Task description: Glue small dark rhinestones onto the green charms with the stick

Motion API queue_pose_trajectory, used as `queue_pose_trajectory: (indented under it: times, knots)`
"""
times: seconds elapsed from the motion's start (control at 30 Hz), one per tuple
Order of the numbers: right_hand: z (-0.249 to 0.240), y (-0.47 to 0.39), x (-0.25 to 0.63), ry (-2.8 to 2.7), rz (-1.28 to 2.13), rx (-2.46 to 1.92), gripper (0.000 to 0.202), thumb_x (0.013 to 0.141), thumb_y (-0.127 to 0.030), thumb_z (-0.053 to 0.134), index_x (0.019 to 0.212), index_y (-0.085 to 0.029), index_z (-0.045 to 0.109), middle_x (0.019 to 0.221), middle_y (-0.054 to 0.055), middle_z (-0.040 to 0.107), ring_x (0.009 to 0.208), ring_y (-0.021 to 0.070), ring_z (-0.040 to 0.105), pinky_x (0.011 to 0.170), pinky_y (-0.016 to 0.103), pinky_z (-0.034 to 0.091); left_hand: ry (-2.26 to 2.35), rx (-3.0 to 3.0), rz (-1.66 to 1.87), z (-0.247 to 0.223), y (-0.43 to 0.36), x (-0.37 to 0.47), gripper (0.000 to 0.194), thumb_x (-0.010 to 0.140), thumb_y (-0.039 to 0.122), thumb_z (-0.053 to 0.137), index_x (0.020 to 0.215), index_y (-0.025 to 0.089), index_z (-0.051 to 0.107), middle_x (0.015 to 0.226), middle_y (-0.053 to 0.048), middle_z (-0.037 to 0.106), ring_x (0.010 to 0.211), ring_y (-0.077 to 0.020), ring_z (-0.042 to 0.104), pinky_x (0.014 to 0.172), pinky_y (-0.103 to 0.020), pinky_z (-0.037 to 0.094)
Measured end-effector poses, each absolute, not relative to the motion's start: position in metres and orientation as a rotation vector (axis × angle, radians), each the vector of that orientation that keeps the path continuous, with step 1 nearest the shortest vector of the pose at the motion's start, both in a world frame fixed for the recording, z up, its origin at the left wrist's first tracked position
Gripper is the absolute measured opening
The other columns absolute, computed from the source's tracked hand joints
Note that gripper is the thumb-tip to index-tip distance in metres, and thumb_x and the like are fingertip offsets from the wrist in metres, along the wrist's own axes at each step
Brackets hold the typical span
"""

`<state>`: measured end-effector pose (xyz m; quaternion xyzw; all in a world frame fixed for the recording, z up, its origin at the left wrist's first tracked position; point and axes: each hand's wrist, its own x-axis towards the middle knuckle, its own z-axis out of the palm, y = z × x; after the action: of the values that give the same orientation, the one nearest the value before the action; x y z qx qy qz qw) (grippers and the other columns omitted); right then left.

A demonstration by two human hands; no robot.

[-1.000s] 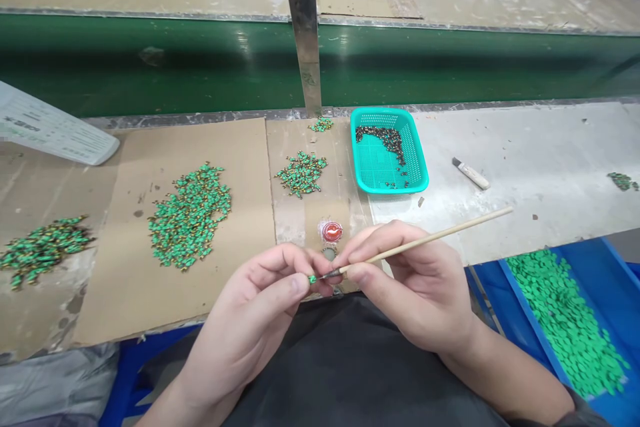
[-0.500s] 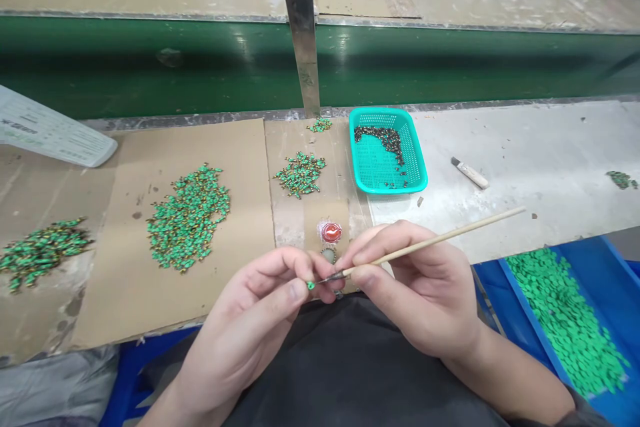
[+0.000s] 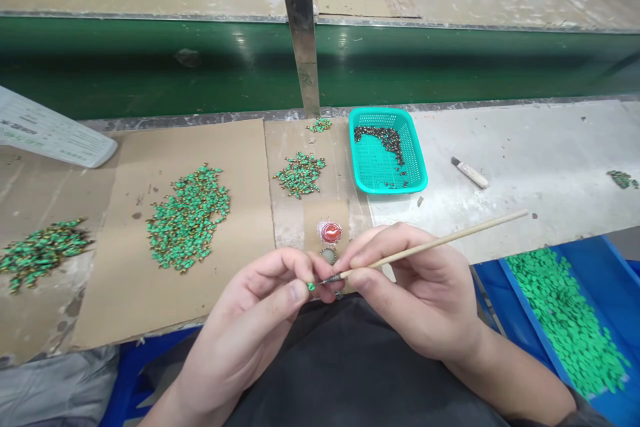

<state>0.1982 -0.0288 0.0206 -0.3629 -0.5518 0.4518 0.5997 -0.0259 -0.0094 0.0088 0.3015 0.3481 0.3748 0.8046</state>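
Between thumb and forefinger, my left hand (image 3: 260, 313) pinches a small green piece (image 3: 311, 286); most of it is hidden by the fingertips. My right hand (image 3: 415, 287) grips a thin wooden-handled paintbrush (image 3: 445, 239) like a pen, its dark ferrule pointing left. The brush's fine tip is at the green piece; whether they touch is too small to tell. Just beyond my fingers, a red oval (image 3: 331, 233) and a round greyish piece with a dark beaded rim (image 3: 328, 255) lie on the cardboard.
Piles of green and gold pieces (image 3: 189, 219) lie on the cardboard to the left. A turquoise basket (image 3: 390, 185) holds small dark pieces. A short flat brush (image 3: 470, 173) rests at right. Below, a blue tray (image 3: 535, 333) contains green pieces. A metal post (image 3: 303, 33) stands behind.
The paintbrush's handle end has dipped very slightly, and the right fingers have shifted a little. My left hand keeps the green piece in nearly the same place.
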Motion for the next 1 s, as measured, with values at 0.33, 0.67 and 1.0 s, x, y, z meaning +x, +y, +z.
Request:
queue_pose_trajectory:
  times: [0.33,0.67,1.0]
  knots:
    - [0.019,-0.028,0.200,-1.282,1.058,-0.838,0.016,0.111,-0.011,0.086,0.116,-0.026,0.086,0.099,0.004,0.091,0.093,0.0228,0.091,0.085,0.037,0.078,0.739,0.660,0.812,0.004,-0.011,-0.028,0.014,0.106,0.034,0.095,0.096,0.023,0.093,0.106,-0.007,0.089,0.097,-0.0205,0.083,0.095,-0.026,0.071]
    - [0.017,-0.028,0.199,-1.264,1.060,-0.810,0.016,0.111,-0.012,0.088,0.118,-0.025,0.087,0.102,0.005,0.092,0.095,0.0224,0.091,0.087,0.037,0.077,0.731,0.656,0.832,0.005,-0.007,-0.025,0.016,0.103,0.035,0.100,0.095,0.023,0.094,0.104,-0.007,0.090,0.094,-0.0196,0.085,0.091,-0.024,0.072]
    - [0.003,0.000,0.238,-1.055,0.787,-0.882,0.008,0.119,-0.030,0.079,0.117,-0.029,0.086,0.076,-0.003,0.078,0.064,0.0166,0.075,0.063,0.031,0.067,0.882,0.575,0.828,-0.012,0.001,-0.031,0.028,0.088,0.043,0.113,0.088,0.024,0.092,0.081,-0.004,0.090,0.077,-0.0204,0.089,0.075,-0.023,0.073]
